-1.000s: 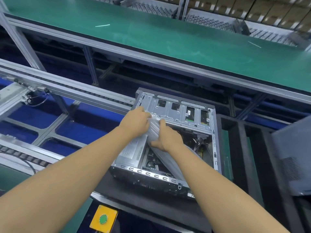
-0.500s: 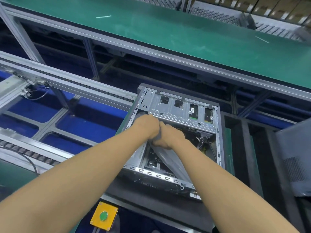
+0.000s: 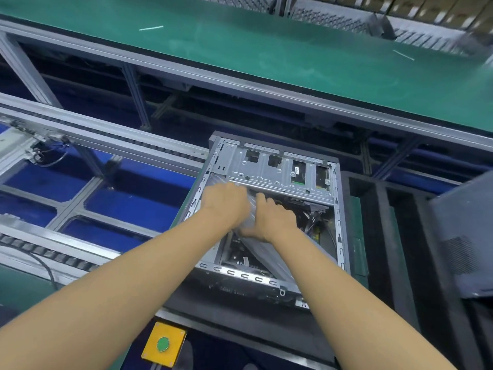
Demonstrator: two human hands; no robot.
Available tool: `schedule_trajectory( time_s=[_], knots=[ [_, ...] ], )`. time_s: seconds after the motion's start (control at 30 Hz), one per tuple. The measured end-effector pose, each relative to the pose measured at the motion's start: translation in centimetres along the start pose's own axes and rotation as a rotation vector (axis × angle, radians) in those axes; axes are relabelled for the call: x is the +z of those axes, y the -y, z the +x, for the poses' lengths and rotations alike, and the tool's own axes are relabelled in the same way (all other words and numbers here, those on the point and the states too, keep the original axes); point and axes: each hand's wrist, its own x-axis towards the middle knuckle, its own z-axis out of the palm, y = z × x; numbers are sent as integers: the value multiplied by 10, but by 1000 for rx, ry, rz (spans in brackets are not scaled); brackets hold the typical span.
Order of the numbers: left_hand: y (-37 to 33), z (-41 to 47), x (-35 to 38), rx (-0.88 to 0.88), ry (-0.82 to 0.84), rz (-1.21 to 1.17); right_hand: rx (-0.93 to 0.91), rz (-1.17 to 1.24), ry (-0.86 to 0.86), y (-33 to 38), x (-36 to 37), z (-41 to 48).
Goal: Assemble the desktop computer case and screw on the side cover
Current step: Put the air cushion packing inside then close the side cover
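An open silver computer case (image 3: 277, 166) lies on its side on a black foam pallet (image 3: 373, 236), its inside facing up with boards and cables showing. A grey plastic bag (image 3: 269, 257) stretches from the case's upper left down toward its near edge. My left hand (image 3: 226, 204) and my right hand (image 3: 274, 220) sit close together over the case, both holding the bunched bag. A dark grey side cover (image 3: 464, 236) leans at the right edge of the view.
A green-topped bench (image 3: 266, 54) runs across the back. Conveyor rails (image 3: 80, 140) with blue panels below lie to the left. A yellow box with a green button (image 3: 163, 344) sits at the near edge. Empty foam slots lie to the right of the case.
Both hands have come together and shifted slightly toward the case's near side, bunching the bag more tightly. The camera has tilted, so the case sits lower in view.
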Motion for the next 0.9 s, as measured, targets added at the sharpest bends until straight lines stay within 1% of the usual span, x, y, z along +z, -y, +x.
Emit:
schedule_trajectory(
  time_s=[0.07, 0.13, 0.2, 0.23, 0.27, 0.3, 0.37, 0.43, 0.5, 0.57, 0.63, 0.7, 0.8, 0.87, 0.9],
  knots=[
    [8, 2, 1, 26, -109, 18, -39, 29, -9, -2, -1, -3],
    [15, 3, 9, 99, -183, -10, -73, 77, -12, -4, -4, -6],
    [20, 3, 21, 284, -320, -82, -67, 106, -20, -11, -8, -8],
    [19, 4, 26, 376, -366, -125, -52, 95, -22, -16, -10, -9],
    [17, 5, 30, 435, -376, -153, -31, 78, -14, -22, -10, -12],
    [14, 7, 34, 458, -327, -158, -13, 59, 0, -28, -9, -15],
    [4, 12, 43, 431, -163, -141, -8, 51, 31, -38, 1, -22],
    [-3, 16, 52, 399, -110, -121, -33, 131, 21, -43, 13, -29],
    [-5, 18, 56, 383, -121, -106, -55, 185, -14, -46, 16, -30],
    [-4, 17, 55, 373, -130, -123, -60, 226, 4, -46, 12, -30],
    [-11, 14, 49, 348, -185, -189, -67, 268, -20, -47, 6, -32],
    [-24, 10, 40, 350, -252, -306, -78, 282, -90, -52, -2, -39],
    [-52, 11, 28, 461, -255, -445, -59, 394, -162, -72, -14, -54],
    [-76, 13, 18, 544, -257, -527, -22, 562, -242, -94, -21, -68],
    [-90, 13, 13, 580, -252, -565, 22, 652, -318, -106, -23, -75]
  ],
)
